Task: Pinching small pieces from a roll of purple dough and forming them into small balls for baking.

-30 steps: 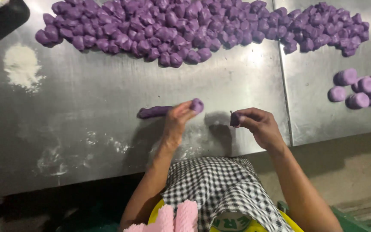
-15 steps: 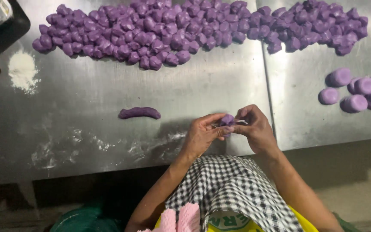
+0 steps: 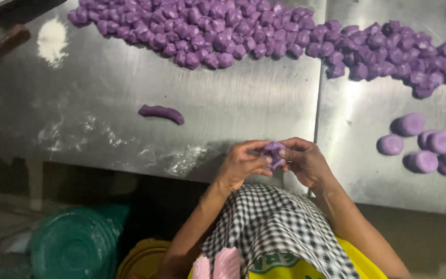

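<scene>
Shaping step: we see both hands pinching one small purple dough lump (image 3: pixel 273 154) between them, above the near edge of the shiny steel worktable (image 3: pixel 233 111). Left hand (image 3: pixel 241 164) closes thumb and fingers on the lump's left side; right hand (image 3: pixel 305 161) clamps it from the right, fingertips touching the dough. We judge the piece is being flattened or rounded, probably the former, though the fingers hide most of it. Next move calls for an even squeeze with both sets of fingers so the lump doesn't tear.

A short purple dough rope (image 3: pixel 162 113) lies apart on the table. Beyond it sits a wide heap of small purple dough pieces (image 3: pixel 264 36); smooth rounded purple discs (image 3: pixel 429 150) cluster at right. Below the table stand a green round tub (image 3: pixel 76 243) and a yellow bucket (image 3: pixel 140 258); we cannot tell what either holds.
</scene>
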